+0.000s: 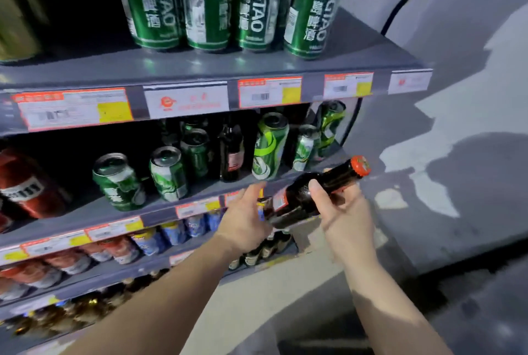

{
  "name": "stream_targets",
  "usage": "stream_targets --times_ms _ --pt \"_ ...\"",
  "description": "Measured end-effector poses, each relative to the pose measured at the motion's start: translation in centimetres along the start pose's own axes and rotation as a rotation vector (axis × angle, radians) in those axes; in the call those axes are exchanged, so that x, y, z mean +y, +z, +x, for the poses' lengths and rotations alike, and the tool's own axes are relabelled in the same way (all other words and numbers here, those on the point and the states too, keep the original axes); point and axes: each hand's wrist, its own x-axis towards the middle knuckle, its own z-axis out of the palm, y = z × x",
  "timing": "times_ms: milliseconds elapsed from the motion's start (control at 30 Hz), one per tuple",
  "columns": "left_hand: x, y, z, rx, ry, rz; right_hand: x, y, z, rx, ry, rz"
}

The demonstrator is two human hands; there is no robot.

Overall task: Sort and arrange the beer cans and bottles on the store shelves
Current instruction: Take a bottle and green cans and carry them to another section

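A dark brown beer bottle (300,197) with an orange-red cap lies tilted in front of the middle shelf, cap pointing up and right. My right hand (340,211) grips it around the shoulder and neck. My left hand (245,216) cups its base and label. On the middle shelf (160,206) behind stand several green cans (271,146), a dark bottle (232,151) and a red can (25,183) at the far left. Tall green Tsingtao cans (208,0) line the top shelf.
Price tags (270,92) run along the shelf fronts. Lower shelves hold red and blue cans (148,240) and small bottles (257,251). A grey wall (457,97) with a black cable closes off the right of the shelving. Grey floor lies below.
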Motion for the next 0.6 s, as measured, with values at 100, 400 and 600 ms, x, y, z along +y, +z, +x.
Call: stream_targets --times_ms 100,400,600 --pt "1.6 1.6 2.9 0.285 -0.220 -0.133 1.2 -3.5 3.7 0.034 -0.008 -0.017" --pt "4.8 3.5 10.8 0.536 -0.295 -0.240 4.3 -5.2 10.5 0.099 -0.059 -0.140" --pt "4.0 3.8 11.8 0.595 -0.310 -0.215 3.9 -4.5 11.6 0.077 -0.084 -0.213"
